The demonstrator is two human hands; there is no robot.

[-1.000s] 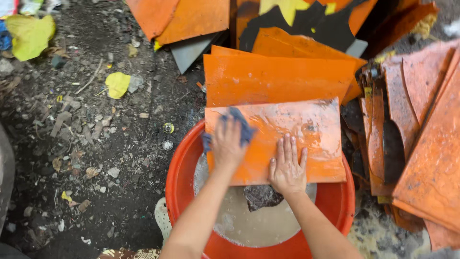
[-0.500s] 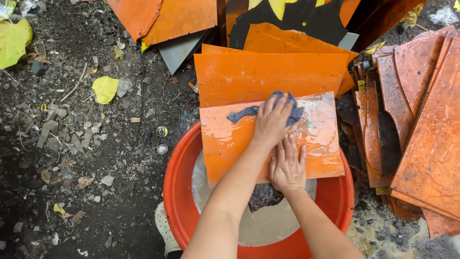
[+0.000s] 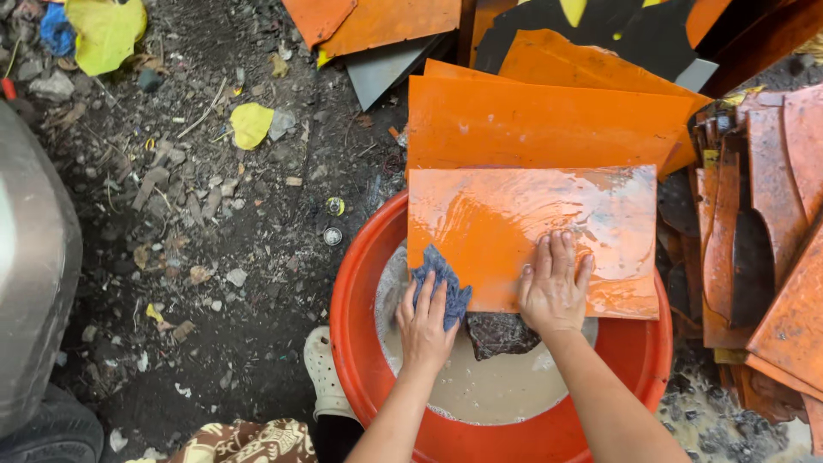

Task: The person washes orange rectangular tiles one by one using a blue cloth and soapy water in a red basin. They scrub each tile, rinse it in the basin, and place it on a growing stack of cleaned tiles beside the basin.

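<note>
A wet orange sheet point(image 3: 514, 231) lies across the far rim of a red round tub point(image 3: 360, 360) that holds murky grey water. My left hand point(image 3: 426, 321) presses a blue cloth point(image 3: 439, 274) at the sheet's near left edge, over the water. My right hand point(image 3: 555, 287) lies flat with spread fingers on the sheet's near edge and steadies it. A dark lump point(image 3: 501, 333) sits in the water between my two hands.
More orange sheets point(image 3: 540, 120) are stacked behind the tub, and dirty rust-coloured sheets point(image 3: 771, 257) are piled at the right. Littered dirt ground with yellow leaves point(image 3: 251, 124) lies to the left. A white shoe point(image 3: 324, 373) stands by the tub, a grey object point(image 3: 34, 274) at far left.
My left hand has drawn the blue cloth from the sheet's far upper middle down to its near left edge. My right hand has stayed on the sheet.
</note>
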